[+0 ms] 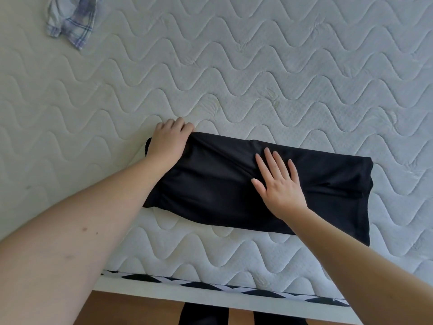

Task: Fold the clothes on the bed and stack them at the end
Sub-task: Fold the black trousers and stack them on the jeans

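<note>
A black garment (210, 184), folded into a long band, lies across the white quilted mattress (257, 78) near its front edge. My left hand (167, 143) covers the band's far left corner, its fingers curled over the edge of the cloth. My right hand (278, 184) lies flat on the middle of the band with straight, spread fingers pressing the fabric down. The right end of the garment shows stacked layers.
A crumpled blue-and-white plaid garment (72, 22) lies at the far left of the mattress, partly cut off by the frame's top. The mattress's front edge has a black-and-white trim (210, 286); below it are a wooden floor (140, 310) and my dark-clad legs.
</note>
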A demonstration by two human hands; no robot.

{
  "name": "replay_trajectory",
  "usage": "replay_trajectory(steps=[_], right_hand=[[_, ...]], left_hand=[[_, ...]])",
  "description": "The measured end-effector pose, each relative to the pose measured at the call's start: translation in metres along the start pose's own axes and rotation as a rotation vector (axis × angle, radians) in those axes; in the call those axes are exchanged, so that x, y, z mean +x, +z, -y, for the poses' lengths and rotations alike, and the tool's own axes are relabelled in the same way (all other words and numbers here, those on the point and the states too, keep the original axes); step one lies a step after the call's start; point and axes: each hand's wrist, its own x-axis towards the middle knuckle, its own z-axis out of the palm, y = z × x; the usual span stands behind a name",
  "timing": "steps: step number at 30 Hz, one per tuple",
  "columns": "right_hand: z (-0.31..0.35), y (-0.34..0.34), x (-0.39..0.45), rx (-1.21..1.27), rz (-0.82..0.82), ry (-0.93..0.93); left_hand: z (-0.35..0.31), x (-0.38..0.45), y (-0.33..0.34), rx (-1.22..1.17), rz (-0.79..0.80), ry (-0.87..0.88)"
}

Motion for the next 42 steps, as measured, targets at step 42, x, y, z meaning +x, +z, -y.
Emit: replay_trajectory(steps=[42], right_hand=[[-0.188, -0.034, -0.056, 0.799, -0.072, 0.626]], left_hand=[[-0.253, -0.009, 0.015, -0.010, 0.217, 0.440]])
